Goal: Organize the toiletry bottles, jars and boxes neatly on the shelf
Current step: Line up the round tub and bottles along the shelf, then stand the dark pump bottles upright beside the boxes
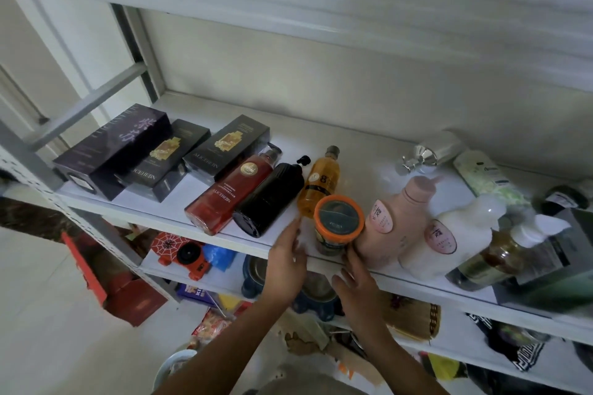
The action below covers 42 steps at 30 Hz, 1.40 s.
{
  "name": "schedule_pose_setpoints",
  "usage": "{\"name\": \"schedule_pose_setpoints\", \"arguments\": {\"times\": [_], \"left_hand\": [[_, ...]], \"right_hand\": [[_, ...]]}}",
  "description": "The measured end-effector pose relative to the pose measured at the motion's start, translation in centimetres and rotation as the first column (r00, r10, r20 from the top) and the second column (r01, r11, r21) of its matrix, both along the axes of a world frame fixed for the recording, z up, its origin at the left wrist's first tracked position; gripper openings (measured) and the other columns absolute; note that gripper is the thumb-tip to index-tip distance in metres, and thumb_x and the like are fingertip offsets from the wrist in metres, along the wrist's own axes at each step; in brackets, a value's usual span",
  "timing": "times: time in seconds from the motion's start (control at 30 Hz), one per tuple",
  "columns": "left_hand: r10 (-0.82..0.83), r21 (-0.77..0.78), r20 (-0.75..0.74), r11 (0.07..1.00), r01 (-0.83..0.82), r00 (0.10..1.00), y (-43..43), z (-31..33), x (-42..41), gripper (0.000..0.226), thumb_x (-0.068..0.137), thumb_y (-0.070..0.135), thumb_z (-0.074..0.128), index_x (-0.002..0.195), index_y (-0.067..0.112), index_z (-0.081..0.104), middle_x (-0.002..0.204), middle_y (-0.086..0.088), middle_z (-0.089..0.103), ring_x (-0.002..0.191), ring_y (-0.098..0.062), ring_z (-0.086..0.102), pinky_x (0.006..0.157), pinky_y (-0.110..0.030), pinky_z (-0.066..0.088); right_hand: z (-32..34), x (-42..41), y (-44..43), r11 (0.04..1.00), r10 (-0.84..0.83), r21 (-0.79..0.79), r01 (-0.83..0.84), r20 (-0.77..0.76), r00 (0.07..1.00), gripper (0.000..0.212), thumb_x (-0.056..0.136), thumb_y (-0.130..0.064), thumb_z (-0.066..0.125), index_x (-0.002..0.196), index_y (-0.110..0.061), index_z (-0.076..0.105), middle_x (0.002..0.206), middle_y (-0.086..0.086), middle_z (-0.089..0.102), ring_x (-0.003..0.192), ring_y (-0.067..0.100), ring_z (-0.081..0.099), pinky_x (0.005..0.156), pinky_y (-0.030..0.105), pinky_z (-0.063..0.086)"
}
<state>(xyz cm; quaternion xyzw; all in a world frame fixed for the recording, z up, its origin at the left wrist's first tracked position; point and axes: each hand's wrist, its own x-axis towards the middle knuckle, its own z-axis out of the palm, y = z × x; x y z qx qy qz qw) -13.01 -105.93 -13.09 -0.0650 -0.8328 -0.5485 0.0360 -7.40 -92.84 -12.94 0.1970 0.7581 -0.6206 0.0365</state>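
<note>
So the white shelf (321,138) has most of the toiletries lying down. Far left are three boxes side by side: a dark purple box (112,151) and two black boxes with gold print (167,160) (227,146). Right of those, three bottles lie on their sides with bases toward the near edge: a red bottle (231,194) with red liquid showing through, a black bottle (269,199) you can't see into, and an amber bottle (317,186) full of orange-yellow liquid. The orange-lidded jar (338,224) stands upright at the near edge, lid on; I can't make out what's inside. Just beside it on the right are a pink bottle (398,221) and a white bottle (449,234), then a clear bottle (487,260) lying down with brownish liquid and a white pump top. The left hand (287,261) and right hand (359,285) sit either side of the jar, fingers loose and spread, gripping nothing. The right fingertips are right at the jar's base, but I can't tell if they touch.
</note>
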Motion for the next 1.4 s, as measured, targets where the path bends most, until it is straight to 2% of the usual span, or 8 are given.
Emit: {"name": "schedule_pose_setpoints", "arguments": {"times": [0.2, 0.4, 0.57, 0.67, 0.8, 0.97, 1.17, 1.4], "left_hand": [[-0.100, -0.184, 0.035, 0.977, 0.105, 0.994, -2.4, 1.4, -2.8, 0.068, 0.087, -0.010, 0.041, 0.148, 0.015, 0.025, 0.137, -0.011, 0.050, 0.115, -0.026, 0.056, 0.088, -0.016, 0.040], [-0.223, -0.253, 0.026, 0.942, 0.222, 0.975, -3.5, 0.5, -4.2, 0.068, 0.085, -0.009, 0.038, 0.148, 0.012, 0.023, 0.138, -0.018, 0.046, 0.110, -0.028, 0.055, 0.081, -0.021, 0.041], [-0.345, -0.120, -0.131, 0.936, 0.331, 0.929, -4.8, 1.0, -6.0, 0.054, 0.086, 0.017, 0.032, 0.138, 0.026, 0.020, 0.132, -0.001, 0.038, 0.123, -0.016, 0.042, 0.101, -0.020, 0.038], [-0.397, -0.103, -0.062, 0.915, 0.390, 0.916, -6.1, 1.1, -7.8, 0.058, 0.086, 0.002, 0.032, 0.142, 0.013, 0.019, 0.138, -0.007, 0.036, 0.126, -0.013, 0.033, 0.107, -0.011, 0.027], [-0.456, -0.208, -0.016, 0.872, 0.443, 0.890, -6.9, -0.6, -9.5, 0.058, 0.083, -0.007, 0.032, 0.141, -0.006, 0.028, 0.148, -0.022, 0.030, 0.141, -0.030, 0.026, 0.118, -0.035, 0.017], [-0.571, -0.098, 0.036, 0.815, 0.571, 0.820, -6.9, -1.7, -10.2, 0.056, 0.089, -0.004, 0.041, 0.143, 0.009, 0.034, 0.149, -0.010, 0.035, 0.141, -0.023, 0.030, 0.115, -0.045, 0.027], [-0.620, 0.034, 0.064, 0.784, 0.619, 0.782, -7.8, 0.6, -9.5, 0.041, 0.100, -0.002, 0.028, 0.141, -0.002, 0.030, 0.141, -0.017, 0.041, 0.126, -0.030, 0.045, 0.082, -0.013, 0.049], [-0.636, 0.271, 0.183, 0.766, 0.583, 0.750, -10.1, -0.4, -8.4, 0.060, 0.087, -0.020, 0.036, 0.140, 0.010, 0.038, 0.138, 0.007, 0.045, 0.129, -0.007, 0.043, 0.103, -0.013, 0.036]], "right_hand": [[0.8, 0.6, -0.6, 0.999, 0.043, 0.011, -0.042, -0.030, 0.999, 0.036, 0.090, 0.000, 0.049, 0.112, -0.028, 0.054, 0.114, -0.009, 0.057, 0.114, 0.011, 0.053, 0.078, 0.007, 0.041], [2.0, -0.5, -4.8, 0.983, 0.183, -0.012, -0.184, -0.034, 0.983, 0.048, 0.097, -0.007, 0.042, 0.143, -0.019, 0.034, 0.140, -0.013, 0.036, 0.127, 0.000, 0.034, 0.107, 0.017, 0.030], [2.6, -3.8, -8.9, 0.997, 0.075, 0.004, -0.075, -0.011, 0.997, 0.055, 0.100, -0.023, 0.038, 0.150, -0.026, 0.014, 0.153, -0.011, 0.016, 0.140, 0.007, 0.020, 0.111, 0.023, 0.023], [2.9, -5.4, -10.5, 0.999, -0.031, 0.036, 0.034, -0.092, 0.995, 0.058, 0.100, -0.023, 0.037, 0.150, -0.023, 0.007, 0.153, -0.014, 0.005, 0.144, 0.009, 0.009, 0.117, 0.026, 0.014], [3.2, -7.7, -11.7, 0.971, -0.102, 0.190, 0.143, -0.211, 0.972, 0.057, 0.100, -0.022, 0.036, 0.149, -0.019, 0.007, 0.147, -0.020, -0.003, 0.142, 0.001, -0.003, 0.110, 0.013, 0.001], [4.1, -11.4, -12.0, 0.897, -0.226, 0.335, 0.289, -0.214, 0.950, 0.054, 0.102, -0.027, 0.032, 0.150, -0.015, 0.011, 0.158, -0.003, -0.001, 0.146, 0.013, -0.003, 0.116, 0.025, 0.001], [4.6, -13.4, -12.6, 0.855, -0.292, 0.457, 0.246, 0.032, 0.956, 0.056, 0.102, -0.034, 0.022, 0.150, -0.011, 0.007, 0.159, 0.007, -0.004, 0.146, 0.021, -0.005, 0.116, 0.031, -0.001], [5.0, -10.6, -14.6, 0.927, -0.337, 0.182, 0.329, 0.015, 0.941, 0.055, 0.102, -0.034, 0.028, 0.150, -0.017, 0.010, 0.159, -0.004, -0.004, 0.146, 0.013, -0.004, 0.119, 0.034, 0.000]]}}
